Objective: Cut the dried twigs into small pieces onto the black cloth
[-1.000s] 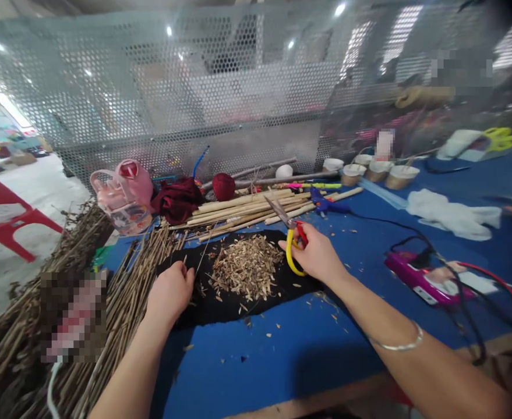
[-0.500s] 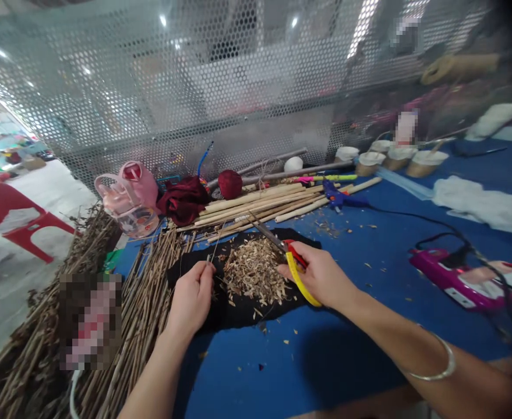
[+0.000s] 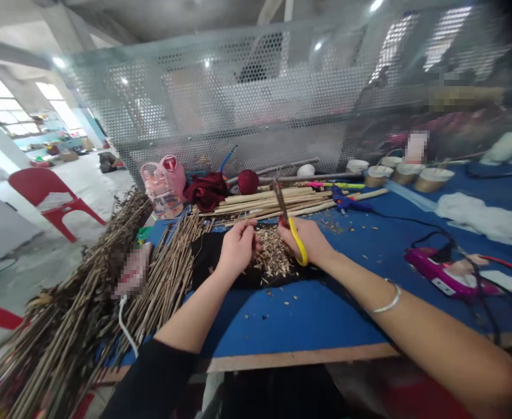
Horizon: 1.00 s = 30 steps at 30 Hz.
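Observation:
My right hand [image 3: 312, 241] grips scissors [image 3: 298, 241] with a yellow and red handle; their dark blades point up and away from me. My left hand [image 3: 238, 247] is closed in a pinch to the left of the scissors. What its fingertips hold is too small to make out. Between and below both hands lies a heap of short, pale plant chips [image 3: 275, 256] on a black cloth [image 3: 212, 247]. Just left of the cloth, many thin dry stalks [image 3: 168, 279] lie side by side.
Peeled pale sticks [image 3: 256, 203], a dark red yarn ball [image 3: 247, 181] and a pink bottle [image 3: 163, 189] line the back. A blue glue gun [image 3: 343, 201] trails a cord towards a purple power strip [image 3: 439, 273]. Paper cups [image 3: 433, 179] stand back right, before a perforated metal screen [image 3: 221, 105].
The view has tilted up and shifted left, showing the table's front edge. My hands have come closer together, and the scissors now point more steeply upward. The thin strand at my left fingers no longer shows clearly.

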Tool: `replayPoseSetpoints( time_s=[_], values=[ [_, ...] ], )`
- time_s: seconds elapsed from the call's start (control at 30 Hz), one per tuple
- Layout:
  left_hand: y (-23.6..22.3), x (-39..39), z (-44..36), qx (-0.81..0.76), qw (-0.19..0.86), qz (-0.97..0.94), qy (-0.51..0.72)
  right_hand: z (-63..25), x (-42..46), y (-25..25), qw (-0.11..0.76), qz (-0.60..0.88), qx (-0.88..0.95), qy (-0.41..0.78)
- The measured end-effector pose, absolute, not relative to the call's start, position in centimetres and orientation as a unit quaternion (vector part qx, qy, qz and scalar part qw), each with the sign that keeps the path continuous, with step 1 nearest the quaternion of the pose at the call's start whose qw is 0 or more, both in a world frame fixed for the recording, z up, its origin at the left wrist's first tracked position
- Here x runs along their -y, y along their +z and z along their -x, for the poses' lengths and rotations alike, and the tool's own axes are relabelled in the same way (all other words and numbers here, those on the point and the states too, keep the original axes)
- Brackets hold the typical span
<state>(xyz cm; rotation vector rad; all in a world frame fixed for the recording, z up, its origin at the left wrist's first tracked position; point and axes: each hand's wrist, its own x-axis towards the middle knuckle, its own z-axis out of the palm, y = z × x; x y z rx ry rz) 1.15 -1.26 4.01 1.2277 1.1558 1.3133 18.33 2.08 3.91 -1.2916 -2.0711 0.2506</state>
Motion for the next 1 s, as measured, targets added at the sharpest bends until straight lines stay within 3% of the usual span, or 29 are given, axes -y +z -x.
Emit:
replayPoseSetpoints(
  time_s=[0.17,0.37,1.0],
  values=[
    [2.3,0.2,-1.7,-0.464,0.516,-0.419,0.585,-18.1,-2.8,3.0,0.441,0.556,0.699,0.087],
    [0.5,0.4,-1.1,-0.457,0.503,-0.455,0.575,-19.9,-3.8,1.2,0.409,0.55,0.722,0.092],
    [1.1,1.2,-1.3,-0.43,0.506,-0.474,0.577,-17.5,-0.7,2.1,0.313,0.483,0.813,0.084]
  ],
)
